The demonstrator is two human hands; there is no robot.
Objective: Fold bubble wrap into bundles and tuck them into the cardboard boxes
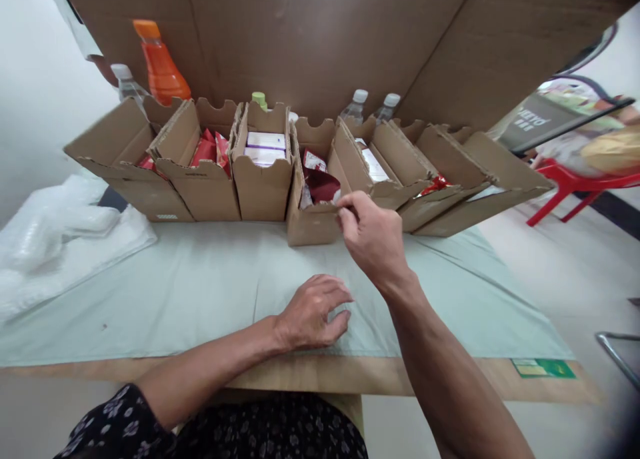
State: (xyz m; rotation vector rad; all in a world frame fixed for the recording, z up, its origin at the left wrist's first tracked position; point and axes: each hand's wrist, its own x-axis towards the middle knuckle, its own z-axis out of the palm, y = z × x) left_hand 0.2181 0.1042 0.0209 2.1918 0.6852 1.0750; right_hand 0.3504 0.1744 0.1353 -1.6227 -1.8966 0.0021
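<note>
Pinching one box (313,231) by its rim with my right hand (373,236), left hand (315,314) loosely spread, nothing in it. So far only that box juts forward, packet (323,186) inside.

One head-worn camera looks forward and down past the nearby hands (314,314) to cardboard boxes (311,230).

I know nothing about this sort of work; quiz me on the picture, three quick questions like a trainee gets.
1. Which hand is at the front edge of a cardboard box?
2. True or false: the left hand is over the pale green cloth.
3. The orange bottle stands: (a) in the left hand, (b) behind the boxes, (c) in front of them.

Key: 1. right hand; 2. true; 3. b.
</note>
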